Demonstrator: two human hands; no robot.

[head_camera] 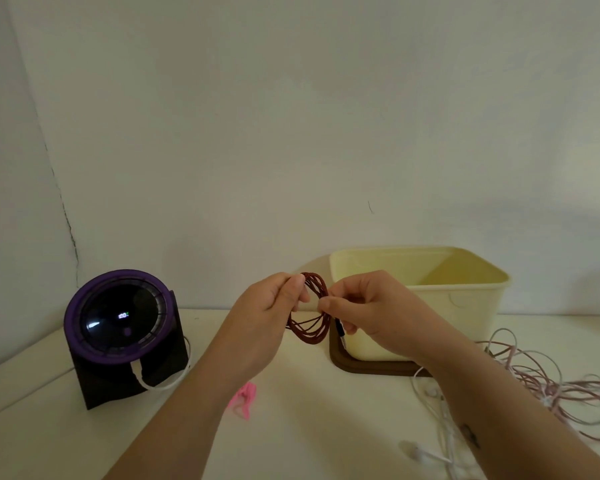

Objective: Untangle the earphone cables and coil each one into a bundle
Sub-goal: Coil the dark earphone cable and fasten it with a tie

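Two hands meet mid-frame above the worktop [326, 431], both on a red cable [309, 337] that is wound into a small round coil of several loops. Left hand [267, 306] has its grip closed, thumb and fingers pinching the coil's upper left edge. Right hand [368, 313] has its grip closed too, fingertips pinching the coil's right side, other fingers curled under. A dark plug [340, 331] hangs from the coil just below the right fingers. The coil is held in the air, upright, in front of the left corner of a cream bin [465, 306]. The bin sits on a brown lid [378, 368] and is open on top; its inside is only partly visible. A pink cable [561, 389] lies in a loose tangle on the worktop to the right of the bin, near the right forearm. White earphones [430, 407] lie loose in front of the lid, partly under the right forearm and touching the pink tangle. A pink clip [244, 400] lies on the worktop beside the left forearm. A purple-rimmed black device [118, 327] stands at left with a lit display and a white lead [160, 384] plugged in at its base. A plain wall [291, 133] is behind.
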